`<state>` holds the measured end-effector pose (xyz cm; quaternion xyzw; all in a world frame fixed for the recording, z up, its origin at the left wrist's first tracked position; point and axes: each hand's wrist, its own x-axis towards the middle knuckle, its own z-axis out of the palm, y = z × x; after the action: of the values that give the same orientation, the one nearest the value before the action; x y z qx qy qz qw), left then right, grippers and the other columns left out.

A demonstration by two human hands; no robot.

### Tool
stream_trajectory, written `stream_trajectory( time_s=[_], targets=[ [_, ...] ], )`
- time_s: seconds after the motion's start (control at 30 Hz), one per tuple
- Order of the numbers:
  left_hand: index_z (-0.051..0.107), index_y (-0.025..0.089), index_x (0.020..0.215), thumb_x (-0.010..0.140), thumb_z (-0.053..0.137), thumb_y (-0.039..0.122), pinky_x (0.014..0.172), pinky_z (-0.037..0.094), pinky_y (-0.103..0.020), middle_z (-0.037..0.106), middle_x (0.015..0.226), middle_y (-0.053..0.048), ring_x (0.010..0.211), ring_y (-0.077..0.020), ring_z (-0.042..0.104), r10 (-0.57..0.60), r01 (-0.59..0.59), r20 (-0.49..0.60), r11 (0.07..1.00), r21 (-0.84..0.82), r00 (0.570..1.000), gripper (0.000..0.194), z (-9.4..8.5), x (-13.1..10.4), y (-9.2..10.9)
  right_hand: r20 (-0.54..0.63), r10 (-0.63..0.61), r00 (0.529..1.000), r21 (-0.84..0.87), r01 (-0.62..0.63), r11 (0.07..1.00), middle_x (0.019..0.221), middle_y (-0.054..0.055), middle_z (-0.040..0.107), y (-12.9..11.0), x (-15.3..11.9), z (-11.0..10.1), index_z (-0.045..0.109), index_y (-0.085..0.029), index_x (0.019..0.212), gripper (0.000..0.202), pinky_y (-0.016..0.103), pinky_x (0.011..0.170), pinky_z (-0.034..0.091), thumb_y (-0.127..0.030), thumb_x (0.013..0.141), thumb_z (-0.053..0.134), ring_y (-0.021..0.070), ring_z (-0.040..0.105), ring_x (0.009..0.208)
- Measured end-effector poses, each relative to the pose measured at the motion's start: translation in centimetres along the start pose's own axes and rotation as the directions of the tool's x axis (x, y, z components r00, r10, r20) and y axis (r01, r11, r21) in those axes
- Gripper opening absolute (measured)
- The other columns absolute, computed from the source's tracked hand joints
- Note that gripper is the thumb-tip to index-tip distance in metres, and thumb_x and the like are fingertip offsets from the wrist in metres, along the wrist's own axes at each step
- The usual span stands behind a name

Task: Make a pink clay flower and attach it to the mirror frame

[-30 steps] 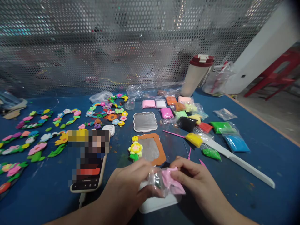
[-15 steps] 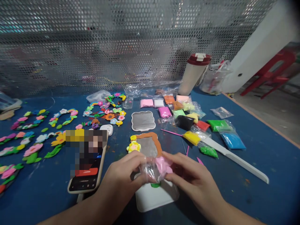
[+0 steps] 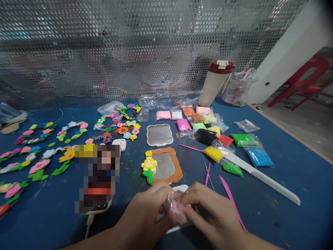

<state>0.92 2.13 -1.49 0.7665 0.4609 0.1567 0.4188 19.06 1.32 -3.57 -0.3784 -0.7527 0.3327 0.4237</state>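
Observation:
A clear plastic bag of pink modelling clay [image 3: 176, 205] is held between both hands near the front of the table. My left hand [image 3: 148, 213] is closed around the bag's left side. The fingers of my right hand [image 3: 214, 211] pinch its right side, partly hiding the clay. Beneath the hands lies a white board [image 3: 180, 188], mostly covered. Just beyond them sits a mirror [image 3: 165, 167] edged with brown clay [image 3: 178, 166]; a yellow clay flower [image 3: 149, 164] with green leaves and a small yellow smiley [image 3: 148, 153] decorate its left side.
A pink clay knife [image 3: 231, 198], a white comb [image 3: 273, 184] and several bagged clays [image 3: 205, 136] lie to the right. A phone [image 3: 104, 180] with a cable is at left, near clay-flower frames [image 3: 39, 168]. Behind stand a bare mirror [image 3: 159, 134] and a tumbler [image 3: 215, 85].
Both hands have come down and closer to me with the bag of pink clay, uncovering the brown-edged mirror and its flower's green leaves. The hands are now closer together.

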Motion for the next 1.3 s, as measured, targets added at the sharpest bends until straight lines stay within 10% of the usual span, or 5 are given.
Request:
stream_trajectory(
  time_s=[0.4,0.57,0.7,0.97,1.3],
  targets=[
    [0.047,0.022,0.074,0.088,0.039,0.026,0.043,0.027,-0.023,0.057,0.066,0.001,0.051,-0.0143,0.054,0.043,-0.078,0.114,0.945,0.319,0.993,0.016,-0.4,-0.2,0.6,0.036,-0.168,0.985,-0.157,0.171,0.973,0.068,0.002,0.064,-0.5,-0.4,-0.4,0.057,-0.020,0.083,0.012,0.019,0.056,0.047,-0.010,0.085,0.051,0.0110,0.059,0.061],
    [0.056,0.020,0.072,0.089,0.041,0.025,0.063,0.042,-0.023,0.062,0.074,-0.001,0.069,-0.0139,0.059,0.055,-0.058,-0.116,0.998,-0.024,0.992,0.024,-2.3,-0.2,0.8,-0.085,-0.118,0.989,-0.099,0.110,0.989,0.071,0.000,0.062,0.1,0.0,-1.0,0.055,-0.022,0.087,0.016,0.018,0.059,0.047,-0.007,0.083,0.052,0.0101,0.059,0.064],
    [0.060,0.019,0.077,0.085,0.054,0.028,0.055,0.046,-0.019,0.068,0.079,-0.001,0.059,-0.0099,0.059,-0.225,0.060,-0.288,0.871,-0.488,0.931,0.014,-3.7,0.3,1.1,-0.240,0.205,0.949,0.068,-0.194,0.979,0.070,-0.002,0.058,0.9,0.3,-1.4,0.057,-0.024,0.078,0.010,0.019,0.052,0.046,-0.020,0.086,0.054,0.0108,0.055,0.059],
    [0.056,0.015,0.114,0.091,0.051,0.020,0.073,0.055,-0.024,0.066,0.115,-0.012,0.092,-0.0208,0.068,-0.350,0.154,0.031,0.329,-0.931,0.936,0.025,-4.3,1.2,1.4,-0.193,0.506,0.841,0.392,-0.406,0.825,0.078,-0.003,0.058,1.7,1.1,-1.4,0.060,-0.026,0.090,0.010,0.017,0.057,0.047,-0.035,0.084,0.060,0.0087,0.056,0.063],
    [0.060,0.015,0.079,0.079,0.068,0.033,0.040,0.032,-0.009,0.054,0.052,0.006,0.040,-0.0003,0.043,-0.315,0.154,0.042,0.341,-0.927,0.948,0.020,-3.7,1.0,0.3,-0.148,0.559,0.816,0.432,-0.455,0.779,0.079,-0.004,0.056,2.0,1.0,-1.5,0.057,-0.026,0.092,0.015,0.019,0.060,0.044,-0.039,0.085,0.059,0.0082,0.054,0.064]
  ],
)
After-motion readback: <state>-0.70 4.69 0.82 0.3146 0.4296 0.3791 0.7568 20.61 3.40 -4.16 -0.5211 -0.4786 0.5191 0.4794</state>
